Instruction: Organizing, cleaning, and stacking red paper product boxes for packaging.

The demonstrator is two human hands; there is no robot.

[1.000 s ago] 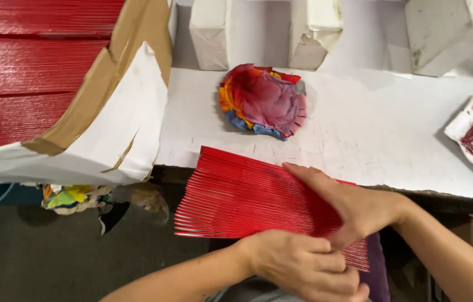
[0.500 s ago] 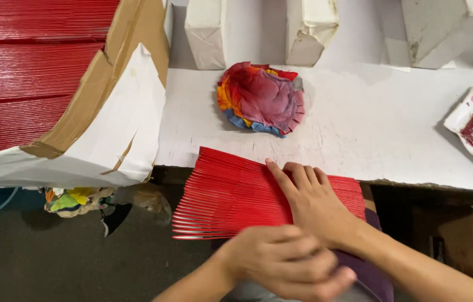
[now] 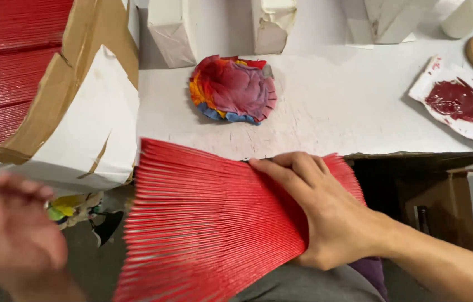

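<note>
A fanned sheaf of thin red sticks (image 3: pixel 214 223) is spread across the lower middle of the frame, its upper edge lying against the white table (image 3: pixel 331 112). It is pressed flat by the right hand (image 3: pixel 320 212), whose fingers are stretched out open on top of it rather than closed around it. The left hand (image 3: pixel 15 235) is seen blurred at the lower left, apart from the sticks, and its grip cannot be told; a stained multicoloured cloth (image 3: pixel 233 88) lies on the table above.

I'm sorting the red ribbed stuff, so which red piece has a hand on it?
The fanned red sheet at the table edge, under the right hand; the red stack at upper left lies untouched.
</note>
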